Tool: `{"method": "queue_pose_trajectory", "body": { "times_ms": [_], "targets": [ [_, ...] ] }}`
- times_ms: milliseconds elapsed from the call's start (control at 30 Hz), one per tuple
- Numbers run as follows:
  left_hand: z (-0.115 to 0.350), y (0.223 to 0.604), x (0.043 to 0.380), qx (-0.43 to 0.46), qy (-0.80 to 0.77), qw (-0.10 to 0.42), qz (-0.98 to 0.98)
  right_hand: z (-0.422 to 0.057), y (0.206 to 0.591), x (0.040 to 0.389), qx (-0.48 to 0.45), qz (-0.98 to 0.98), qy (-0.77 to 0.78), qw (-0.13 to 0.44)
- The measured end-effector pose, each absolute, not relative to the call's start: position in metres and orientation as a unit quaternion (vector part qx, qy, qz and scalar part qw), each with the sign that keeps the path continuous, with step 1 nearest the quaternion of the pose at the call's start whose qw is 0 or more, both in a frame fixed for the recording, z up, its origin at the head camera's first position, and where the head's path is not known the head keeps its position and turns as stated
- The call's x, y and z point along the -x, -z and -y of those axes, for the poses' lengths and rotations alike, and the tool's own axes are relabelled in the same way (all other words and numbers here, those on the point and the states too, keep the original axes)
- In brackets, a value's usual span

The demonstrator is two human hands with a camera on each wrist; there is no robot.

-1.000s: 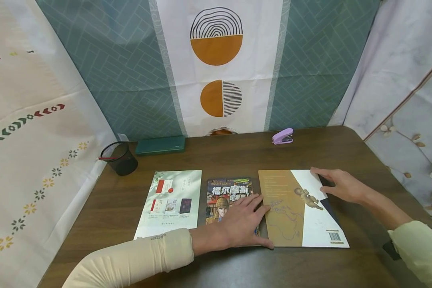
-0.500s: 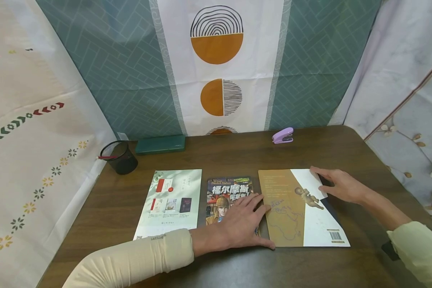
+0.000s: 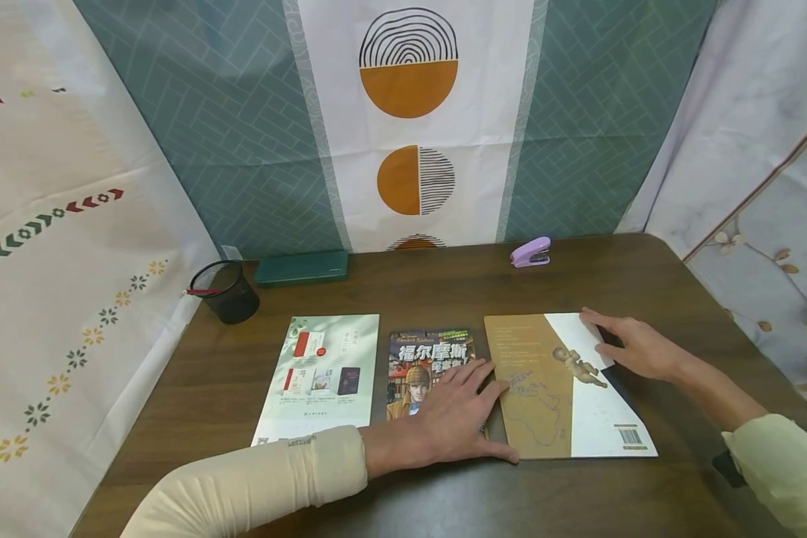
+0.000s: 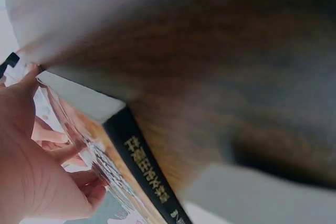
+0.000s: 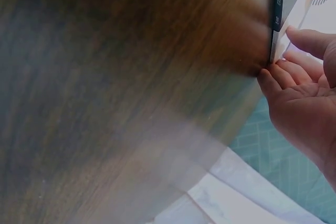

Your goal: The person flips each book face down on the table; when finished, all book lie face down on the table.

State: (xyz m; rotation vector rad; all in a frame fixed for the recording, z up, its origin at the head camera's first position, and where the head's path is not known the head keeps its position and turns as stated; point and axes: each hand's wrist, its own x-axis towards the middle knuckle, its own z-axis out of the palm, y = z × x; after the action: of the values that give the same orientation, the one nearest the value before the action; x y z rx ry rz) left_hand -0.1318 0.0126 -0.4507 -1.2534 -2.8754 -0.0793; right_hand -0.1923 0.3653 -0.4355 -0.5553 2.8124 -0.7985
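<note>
A tan-and-white book with a cherub picture and a barcode lies flat at the right of the row. My left hand rests across the lower part of the Sherlock Holmes comic book, fingers spread, fingertips by the tan-and-white book's left edge. The comic's dark spine shows in the left wrist view. At the tan-and-white book's far right corner is my right hand, its thumb on the cover and its fingertips along the edge. A pale green book lies to the left, partly under my left sleeve.
Along the back of the wooden table are a black mesh pen cup with a red pencil, a dark green case and a purple stapler. Patterned cloth hangs behind and at both sides.
The view has shifted very slightly. Both hands and all the books stay where they were.
</note>
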Motion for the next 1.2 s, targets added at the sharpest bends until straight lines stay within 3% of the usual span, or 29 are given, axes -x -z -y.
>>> {"method": "queue_pose_trajectory", "body": {
  "times_ms": [167,567,767,967,1200],
  "targets": [
    [-0.009,0.448,0.134,0.405,0.039,-0.022,0.913,-0.363,0.436,0.192,0.177,-0.944,0.265,0.089],
    [0.043,0.425,0.163,0.41,0.24,-0.153,0.867,-0.313,0.42,0.188,0.187,-0.933,0.305,0.044],
    [0.085,0.416,0.177,0.349,0.342,-0.14,0.861,-0.277,0.418,0.192,0.226,-0.918,0.323,0.039],
    [0.122,0.417,0.178,0.31,0.354,-0.124,0.874,-0.249,0.422,0.201,0.247,-0.897,0.358,0.079],
    [0.149,0.429,0.166,0.303,0.337,-0.148,0.879,-0.223,0.43,0.214,0.301,-0.893,0.324,0.079]
  ]
}}
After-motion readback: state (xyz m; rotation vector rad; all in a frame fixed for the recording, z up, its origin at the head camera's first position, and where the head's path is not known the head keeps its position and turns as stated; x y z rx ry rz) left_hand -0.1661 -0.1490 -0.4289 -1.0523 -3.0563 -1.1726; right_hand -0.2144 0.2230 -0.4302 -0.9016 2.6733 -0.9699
